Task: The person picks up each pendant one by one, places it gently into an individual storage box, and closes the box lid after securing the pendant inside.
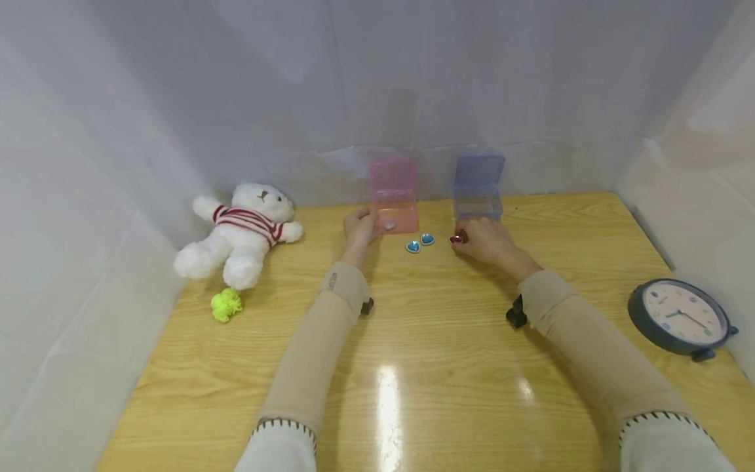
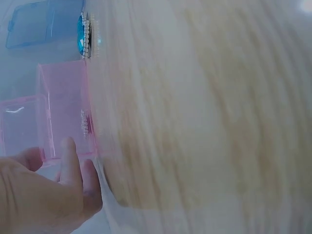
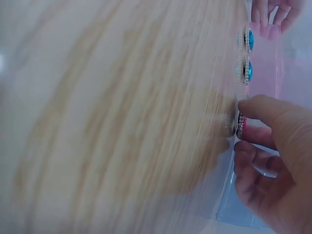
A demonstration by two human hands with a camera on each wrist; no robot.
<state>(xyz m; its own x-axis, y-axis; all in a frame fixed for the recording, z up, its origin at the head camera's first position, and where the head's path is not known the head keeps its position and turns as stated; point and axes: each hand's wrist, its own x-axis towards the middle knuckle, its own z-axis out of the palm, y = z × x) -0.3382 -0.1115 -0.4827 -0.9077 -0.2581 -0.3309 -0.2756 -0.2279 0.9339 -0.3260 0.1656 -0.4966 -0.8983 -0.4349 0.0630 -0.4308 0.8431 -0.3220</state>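
Note:
My left hand (image 1: 358, 231) is at the left side of an open pink plastic box (image 1: 404, 220), its fingertips touching the wall. Inside that box lies a small pale gem (image 1: 389, 225), whose beaded silver rim shows through the wall in the left wrist view. With thumb and index finger my right hand (image 1: 486, 241) pinches a red gem (image 3: 242, 124) in a beaded silver setting, low over the table. Between the hands lie two blue gems (image 1: 427, 239) with similar rims. Just beyond the right hand stands an open blue plastic box (image 1: 478, 202), its front partly hidden by the fingers.
A white teddy bear (image 1: 244, 229) in a striped sweater lies at the left, with a yellow-green fuzzy ball (image 1: 227, 305) by its feet. A round dark-framed clock (image 1: 681, 316) lies at the right edge. Behind the boxes hangs a pale cloth (image 1: 283, 98).

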